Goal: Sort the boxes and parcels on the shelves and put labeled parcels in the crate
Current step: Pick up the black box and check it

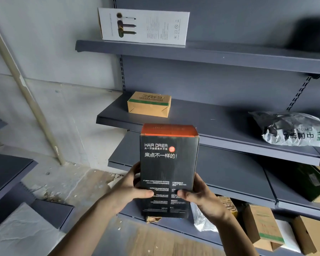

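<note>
1 box [169,163] in left grip [126,189], right grip [201,194]

"HAIR DRIER" on black box [168,163]; perhaps "CHINA" on grey parcel [294,130]

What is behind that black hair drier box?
Behind the black hair drier box run grey shelves, and torn brown cardboard peeks out below its bottom edge. The box hides the rest of that cardboard and the shelf parts directly behind it.
</note>
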### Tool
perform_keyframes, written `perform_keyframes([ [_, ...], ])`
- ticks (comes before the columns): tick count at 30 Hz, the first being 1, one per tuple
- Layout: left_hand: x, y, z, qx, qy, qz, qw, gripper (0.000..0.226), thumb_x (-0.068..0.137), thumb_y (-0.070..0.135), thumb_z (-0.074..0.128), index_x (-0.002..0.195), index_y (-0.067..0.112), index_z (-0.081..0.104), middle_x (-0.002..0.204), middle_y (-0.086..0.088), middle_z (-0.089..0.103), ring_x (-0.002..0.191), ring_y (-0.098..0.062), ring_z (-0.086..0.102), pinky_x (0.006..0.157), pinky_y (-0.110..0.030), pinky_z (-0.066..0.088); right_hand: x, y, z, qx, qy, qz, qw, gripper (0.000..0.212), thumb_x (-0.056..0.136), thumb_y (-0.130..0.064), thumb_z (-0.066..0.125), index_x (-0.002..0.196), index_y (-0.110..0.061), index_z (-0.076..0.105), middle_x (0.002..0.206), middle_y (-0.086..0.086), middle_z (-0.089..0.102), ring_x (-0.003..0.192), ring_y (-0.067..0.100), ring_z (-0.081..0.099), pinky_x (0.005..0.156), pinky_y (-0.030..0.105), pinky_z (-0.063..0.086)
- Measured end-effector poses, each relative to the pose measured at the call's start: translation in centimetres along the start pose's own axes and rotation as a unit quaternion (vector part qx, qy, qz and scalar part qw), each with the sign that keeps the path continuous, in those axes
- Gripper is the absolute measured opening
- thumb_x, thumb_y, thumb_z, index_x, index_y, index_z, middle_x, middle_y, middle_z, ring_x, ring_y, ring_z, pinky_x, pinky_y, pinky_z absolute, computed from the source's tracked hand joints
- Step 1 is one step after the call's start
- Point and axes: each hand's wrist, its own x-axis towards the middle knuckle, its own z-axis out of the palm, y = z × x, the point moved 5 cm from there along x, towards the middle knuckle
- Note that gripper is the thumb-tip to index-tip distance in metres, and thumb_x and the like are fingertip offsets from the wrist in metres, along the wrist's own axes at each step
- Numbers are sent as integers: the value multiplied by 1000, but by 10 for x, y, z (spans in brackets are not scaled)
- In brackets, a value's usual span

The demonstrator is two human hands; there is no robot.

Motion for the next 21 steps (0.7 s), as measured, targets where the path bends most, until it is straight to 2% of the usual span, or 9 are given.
perform_keyframes([
  [4, 2, 2, -2, 12, 14, 23, 1000, 62, 72, -14, 75, 125, 9, 52, 109, -3, 73, 97, -7, 69, 75, -15, 52, 2, 9, -5, -18, -4, -1, 1000, 84, 67, -7, 84, 139, -16, 43, 133, 15, 58, 129, 36, 50, 105, 56, 46],
  [6, 2, 3, -3, 8, 17, 34, 999, 64, 68, -8, 80, 124, 7, 53, 109, -4, 73, 100, -11, 69, 77, -19, 53, 4, 11, -5, -20, -11, -3, 1000, 89, 66, -7, 86, 142, -17, 40, 138, 14, 54, 132, 35, 49, 106, 61, 42],
  [10, 1, 2, -3, 15, 25, 56, 998, 73, 60, 5, 83, 127, 8, 53, 112, -7, 72, 105, -21, 68, 82, -26, 55, 3, 9, -5, -18, -29, -12, 999, 97, 70, -9, 87, 150, -20, 33, 147, 13, 46, 137, 36, 42, 106, 60, 43],
  [13, 2, -5, -1, -37, 66, 55, 996, 74, 57, 6, 83, 125, 4, 54, 110, -11, 73, 104, -27, 69, 78, -28, 57, 0, 8, -9, -11, -22, -13, 1000, 91, 72, -22, 84, 149, -22, 35, 143, 8, 52, 133, 30, 48, 105, 54, 47],
  [15, 2, -14, 0, -120, 99, 25, 987, 71, 58, 3, 79, 124, 6, 54, 111, -13, 73, 99, -28, 71, 74, -39, 59, -4, 9, -11, 0, -7, -4, 1000, 86, 65, -36, 86, 140, -22, 46, 132, 5, 62, 123, 27, 57, 96, 43, 55],
  [17, 3, -27, 2, -185, 122, -11, 975, 69, 59, 5, 78, 124, 9, 53, 118, -14, 70, 100, -31, 70, 79, -53, 57, -6, 17, -16, 24, 12, 22, 999, 89, 53, -47, 92, 129, -21, 54, 119, 1, 69, 108, 22, 66, 82, 31, 58],
  [19, 1, -39, 3, -226, 133, -28, 965, 70, 62, 9, 78, 126, 8, 51, 125, -17, 65, 103, -34, 67, 78, -56, 56, -6, 27, -20, 29, 21, 47, 998, 68, 70, -32, 89, 127, -18, 56, 110, 1, 71, 98, 20, 67, 72, 27, 57],
  [21, 0, -52, 7, -266, 133, -53, 953, 69, 64, 10, 82, 126, 6, 53, 127, -20, 63, 101, -37, 66, 75, -55, 56, -4, 37, -24, 38, 51, 70, 995, 48, 86, -13, 75, 130, -19, 56, 105, 4, 71, 90, 20, 66, 71, 32, 53],
])
